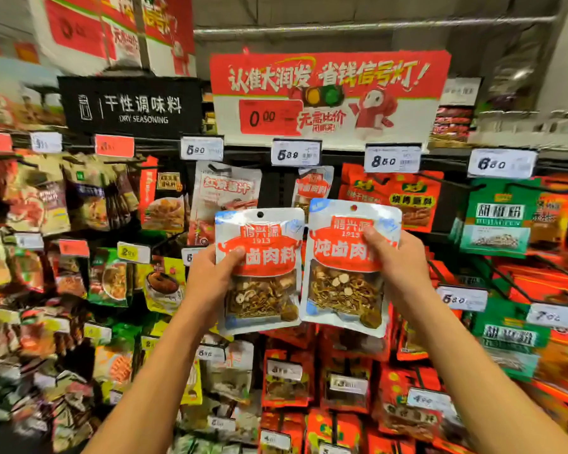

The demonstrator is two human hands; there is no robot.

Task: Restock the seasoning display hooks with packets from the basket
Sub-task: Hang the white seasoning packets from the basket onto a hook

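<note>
I hold two matching seasoning packets up in front of the hook display, white and blue with a red label and a clear window of dried spices. My left hand [210,273] grips the left packet [263,283] by its left edge, thumb on the front. My right hand [397,267] grips the right packet [345,283] by its right edge. Both packets are upright and side by side, each with a punched hole at the top. Behind the right packet, a packet of the same kind [313,185] hangs on a hook under the 5.80 price tag [295,154]. The basket is out of view.
Rows of hooks carry other seasoning packets: red ones [413,198] to the right, green ones [495,221] farther right, mixed ones [105,191] on the left. A black "Dry Seasoning" sign [128,106] and a red promotional sign [328,93] hang above.
</note>
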